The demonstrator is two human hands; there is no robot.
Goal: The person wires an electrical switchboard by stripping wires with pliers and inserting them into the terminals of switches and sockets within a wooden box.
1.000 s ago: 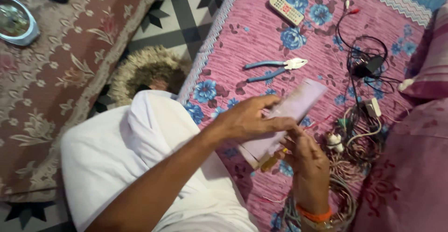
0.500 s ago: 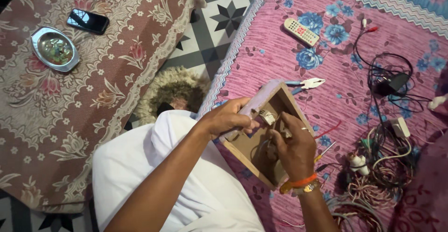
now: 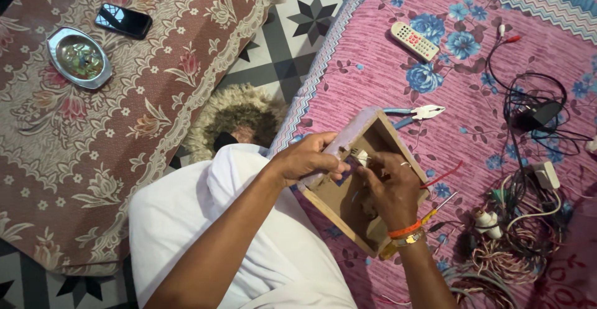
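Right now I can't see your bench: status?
Left hand grips box edge. Right hand inside box, fingers on small white part. Pliers, wires beside, clear.

Floor: black, grey and white star-patterned tiles (image 3: 298,41), seen upper centre.
Left: brown floral mat (image 3: 124,135).
Right: pink floral mat (image 3: 472,29).

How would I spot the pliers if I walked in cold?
Start at the pink flowered mat. Just beyond the open wooden box the hands work in lie the pliers. They alone have blue handles and bare metal jaws; the white remote lies farther off.
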